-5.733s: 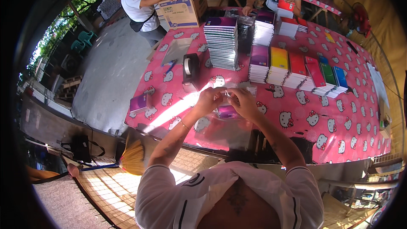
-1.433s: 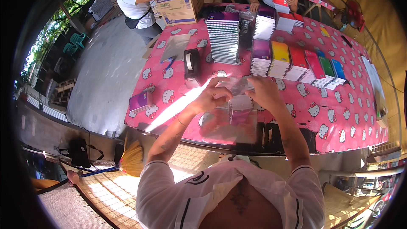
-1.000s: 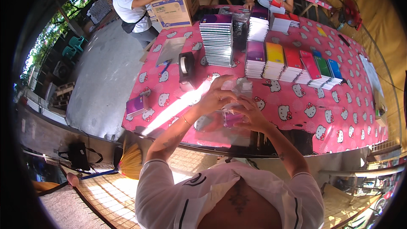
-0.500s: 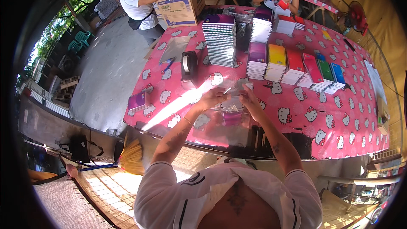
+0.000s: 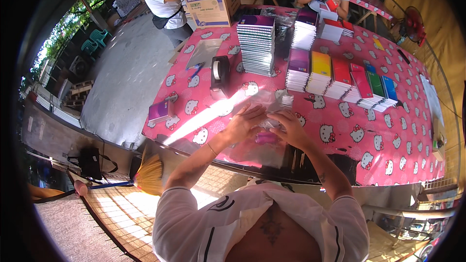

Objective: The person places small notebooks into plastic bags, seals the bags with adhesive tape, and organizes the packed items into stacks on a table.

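A clear plastic bag point(image 5: 264, 138) with a small purple item inside sits at frame centre, over the near edge of the pink patterned table point(image 5: 412, 131). The left hand point(image 5: 242, 123) and right hand point(image 5: 291, 127) pinch its top from either side. A black tape dispenser point(image 5: 219, 73) stands well apart, upper left.

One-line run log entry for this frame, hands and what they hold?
left hand + right hand: both on clear plastic bag | over pink patterned tablecloth | black tape dispenser beyond

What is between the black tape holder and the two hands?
In the head view, only sunlit pink tablecloth lies between the tape dispenser and the left hand; right hand.
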